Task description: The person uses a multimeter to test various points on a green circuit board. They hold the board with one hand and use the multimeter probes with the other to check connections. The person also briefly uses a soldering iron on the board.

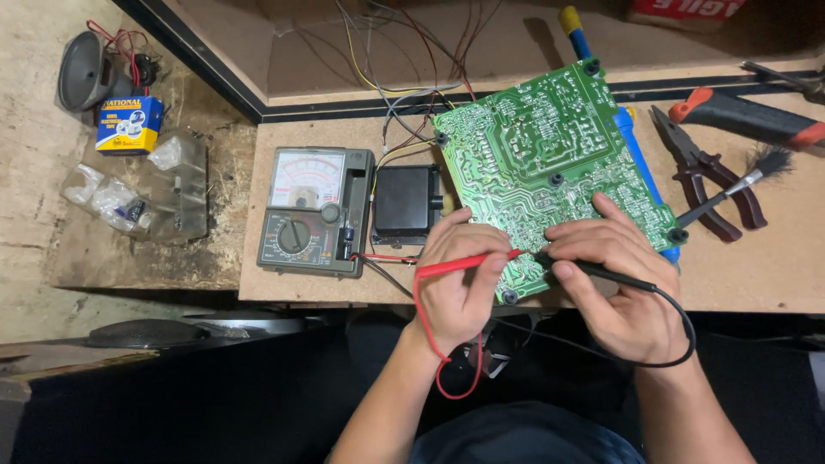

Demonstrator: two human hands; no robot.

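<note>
On the flat green circuit board point(550, 163), hands pinching slim probes: left hand point(460, 283) red probe point(468, 262), right hand point(614, 288) black probe point(601, 273).

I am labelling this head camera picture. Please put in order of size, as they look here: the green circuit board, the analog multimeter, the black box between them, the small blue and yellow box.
1. Green circuit board, clearly largest.
2. Analog multimeter.
3. Black box.
4. Small blue and yellow box, smallest.
All lie at similar distance on the benches, so the order looks safe.

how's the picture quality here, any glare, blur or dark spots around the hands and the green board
Head view: sharp and evenly lit on the green circuit board, with no strong glare; left hand and right hand unblurred; below the bench edge it falls into deep shadow; straight edges bow slightly toward the frame edges.
</note>
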